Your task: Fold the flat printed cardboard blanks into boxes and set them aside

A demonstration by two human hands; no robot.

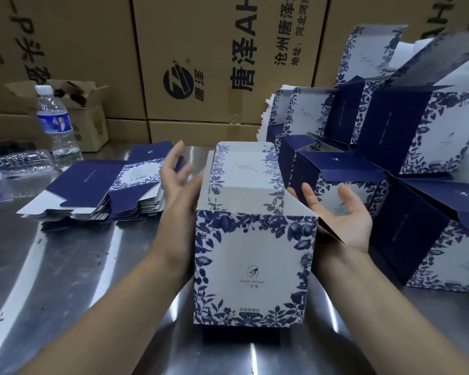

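A white box with a blue floral print (252, 266) stands upright on the steel table in front of me, its lid flap raised at the back and a side flap sticking out to the right. My left hand (178, 177) is open, its palm against the box's upper left side, fingers spread. My right hand (339, 215) is open, palm up, just right of the box beside the protruding flap. A stack of flat printed blanks (100, 190) lies to the left. Several folded boxes (417, 163) are piled at the right.
A water bottle (56, 123) stands at the back left beside a crushed plastic bottle (19, 162) and a small open carton (87, 112). Large brown shipping cartons (214, 58) wall off the back. The shiny steel table (65, 280) spreads around the box.
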